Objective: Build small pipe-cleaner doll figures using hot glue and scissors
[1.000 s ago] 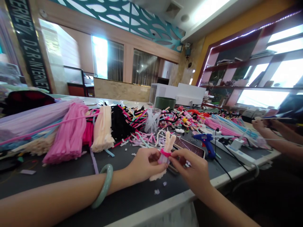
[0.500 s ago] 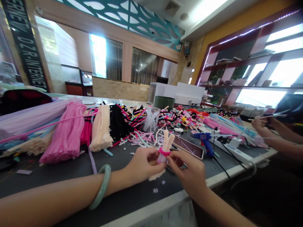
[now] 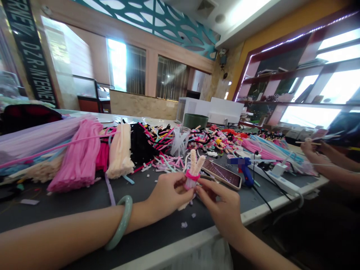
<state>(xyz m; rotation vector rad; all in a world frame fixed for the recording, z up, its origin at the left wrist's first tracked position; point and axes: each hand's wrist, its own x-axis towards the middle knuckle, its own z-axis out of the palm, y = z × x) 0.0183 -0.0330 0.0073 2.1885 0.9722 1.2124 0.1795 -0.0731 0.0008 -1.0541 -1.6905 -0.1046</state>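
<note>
Between the fingertips of my left hand (image 3: pixel 168 192) is a small pipe-cleaner figure (image 3: pixel 192 175). Two cream fuzzy prongs stick up from it, with a hot-pink band around the middle and pale pink-lilac below. My right hand (image 3: pixel 222 200) is closed in a pinch at the figure's right side; its fingertips cover part of the lower end. A jade-green bangle (image 3: pixel 120 223) circles my left wrist. Just behind the hands lies a phone (image 3: pixel 222 174), and a blue glue gun (image 3: pixel 244 168) is to its right.
Bundles of pink pipe cleaners (image 3: pixel 77 155) and cream pipe cleaners (image 3: pixel 120 153) lie on the left. Cut pieces and small dolls (image 3: pixel 219 140) are heaped behind. A power strip (image 3: pixel 277 180) with cables lies near the table edge. Another person's hands (image 3: pixel 312 148) work at right.
The figure has turned in my fingers, so its two prongs now spread apart and lean differently. Both hands have shifted slightly left. The other person's hands moved a little.
</note>
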